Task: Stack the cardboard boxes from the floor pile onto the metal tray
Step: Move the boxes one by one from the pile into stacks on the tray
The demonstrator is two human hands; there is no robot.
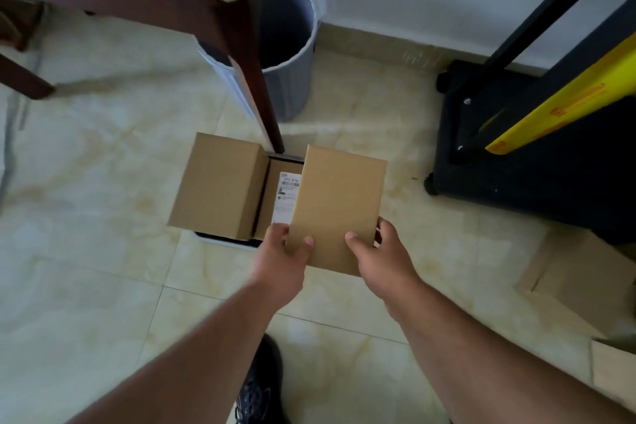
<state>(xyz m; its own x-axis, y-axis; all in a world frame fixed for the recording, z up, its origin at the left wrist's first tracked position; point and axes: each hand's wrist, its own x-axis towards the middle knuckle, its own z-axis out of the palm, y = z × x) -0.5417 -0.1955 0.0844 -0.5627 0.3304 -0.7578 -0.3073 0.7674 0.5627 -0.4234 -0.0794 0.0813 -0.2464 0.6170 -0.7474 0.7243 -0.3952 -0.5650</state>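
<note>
Only a thin dark-and-pale edge of the metal tray [220, 238] shows on the tiled floor [86, 251]; boxes cover the rest. A person's left hand [285, 251] and right hand [378, 253] grip a plain cardboard box [339, 206] by its near end, thumbs pressed flat on top, the other fingers curled under the sides and mostly hidden. The held box hangs over the tray's right part, hiding part of a labelled box [280, 198] beneath it, whose print is too blurred to read. A taller box [220, 189] stands on the tray's left part, just beside the labelled one. That makes three boxes at the tray. Two more lie at the frame's right edge: one box on the floor [581, 280], and a cut-off corner [616, 368] nearer the viewer. A dark wooden table leg [261, 79] comes down just behind the tray, with a grey bin [292, 45] behind it. A black wheeled cart [516, 155] carrying a yellow panel [564, 96] stands at right. One dark shoe [260, 389] shows below.
</note>
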